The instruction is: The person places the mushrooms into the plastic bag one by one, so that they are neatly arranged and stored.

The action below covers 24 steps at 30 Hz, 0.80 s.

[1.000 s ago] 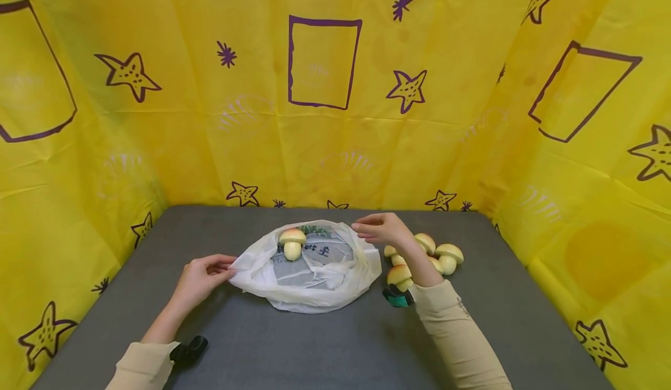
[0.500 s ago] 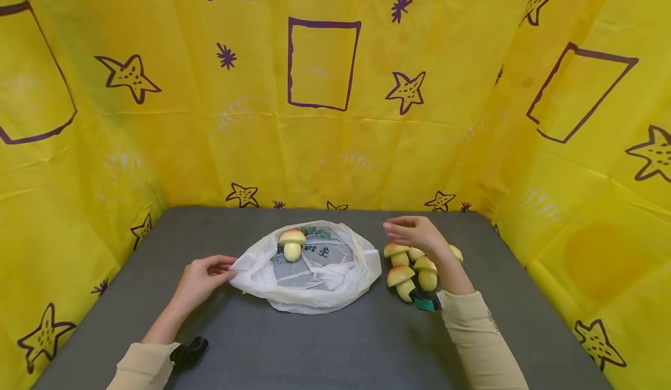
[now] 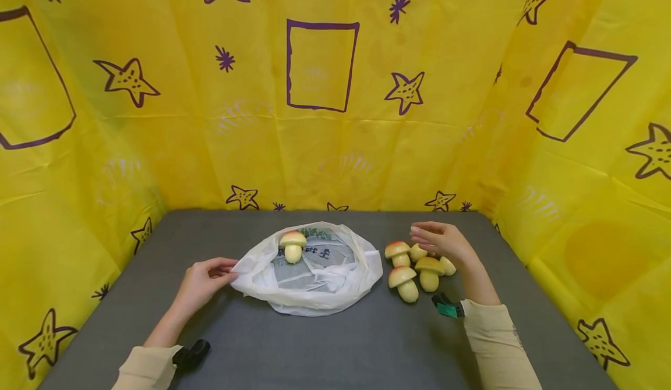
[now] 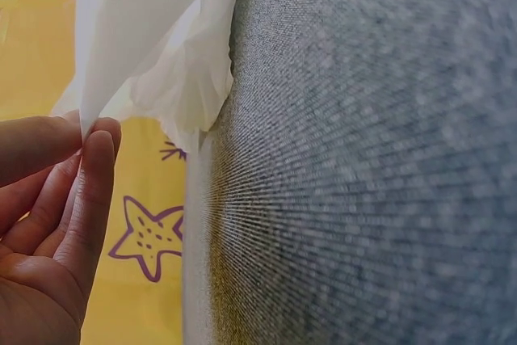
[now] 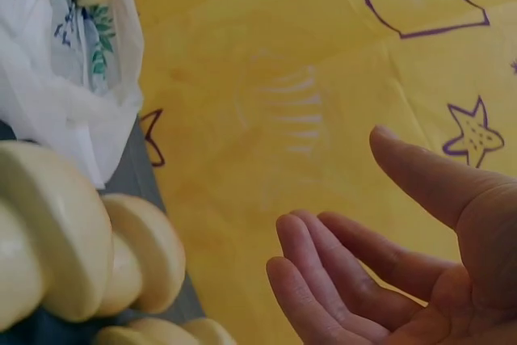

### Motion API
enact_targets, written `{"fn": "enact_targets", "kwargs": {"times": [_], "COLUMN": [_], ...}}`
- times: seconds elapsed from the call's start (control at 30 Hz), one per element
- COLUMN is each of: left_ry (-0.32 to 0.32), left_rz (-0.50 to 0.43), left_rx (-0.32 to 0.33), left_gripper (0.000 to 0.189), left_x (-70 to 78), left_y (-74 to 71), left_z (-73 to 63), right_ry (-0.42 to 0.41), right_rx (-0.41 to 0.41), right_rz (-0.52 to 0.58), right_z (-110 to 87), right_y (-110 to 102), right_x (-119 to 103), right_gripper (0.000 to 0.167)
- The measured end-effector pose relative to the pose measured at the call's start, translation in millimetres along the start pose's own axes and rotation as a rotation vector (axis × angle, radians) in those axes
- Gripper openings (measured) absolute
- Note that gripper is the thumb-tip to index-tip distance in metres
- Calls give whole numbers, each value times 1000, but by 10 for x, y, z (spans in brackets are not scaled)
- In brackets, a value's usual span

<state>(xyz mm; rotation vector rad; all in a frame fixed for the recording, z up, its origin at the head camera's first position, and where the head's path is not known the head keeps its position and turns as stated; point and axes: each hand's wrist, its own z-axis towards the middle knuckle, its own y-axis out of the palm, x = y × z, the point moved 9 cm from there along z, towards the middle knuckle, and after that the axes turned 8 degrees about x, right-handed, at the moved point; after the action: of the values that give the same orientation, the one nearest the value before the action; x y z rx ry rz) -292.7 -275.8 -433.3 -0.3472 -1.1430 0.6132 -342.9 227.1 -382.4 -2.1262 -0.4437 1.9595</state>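
Observation:
My left hand (image 3: 207, 279) pinches the left edge of a white plastic bag (image 3: 262, 282) between thumb and fingertips; the left wrist view shows the film (image 4: 137, 38) drawn taut from that pinch. The bag's mouth spreads wide, and one toy mushroom (image 3: 293, 247) with a reddish-yellow cap lies inside near the far rim. My right hand (image 3: 442, 241) hovers over a cluster of several toy mushrooms (image 3: 402, 284) to the right of the bag. Its fingers are loosely bent and apart from the thumb, holding nothing, as the right wrist view shows. Part of the cluster is hidden behind that hand.
A dark grey tabletop (image 3: 293, 349) lies under everything. Yellow cloth (image 3: 325, 157) with purple drawings stands behind it and along both sides. A dark wrist strap (image 3: 191, 355) sits at the left cuff, another with a green patch (image 3: 448, 308) at the right.
My right hand has moved right, from the bag's right rim to above the mushroom cluster, uncovering more of the cluster's near mushrooms. My left hand keeps its pinch on the bag.

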Motion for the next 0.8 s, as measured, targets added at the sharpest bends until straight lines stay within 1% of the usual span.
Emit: {"fn": "enact_targets", "kwargs": {"times": [0.2, 0.47, 0.67, 0.8], "left_ry": [-5, -13, -26, -22], "left_rz": [-17, 1, -9, -25], "left_rx": [-5, -9, -21, -19], "left_gripper": [28, 27, 29, 29], "left_x": [4, 18, 0, -3], "left_y": [3, -14, -3, -1], "left_z": [-10, 6, -10, -14], "right_ry": [-3, -4, 18, 12], "right_rx": [6, 23, 26, 24], "right_rz": [-1, -12, 44, 61], "right_z": [-71, -137, -159, -177], "right_y": [-149, -331, -438, -500], "right_x": [92, 201, 302, 340], "right_gripper": [65, 68, 66, 66]}}
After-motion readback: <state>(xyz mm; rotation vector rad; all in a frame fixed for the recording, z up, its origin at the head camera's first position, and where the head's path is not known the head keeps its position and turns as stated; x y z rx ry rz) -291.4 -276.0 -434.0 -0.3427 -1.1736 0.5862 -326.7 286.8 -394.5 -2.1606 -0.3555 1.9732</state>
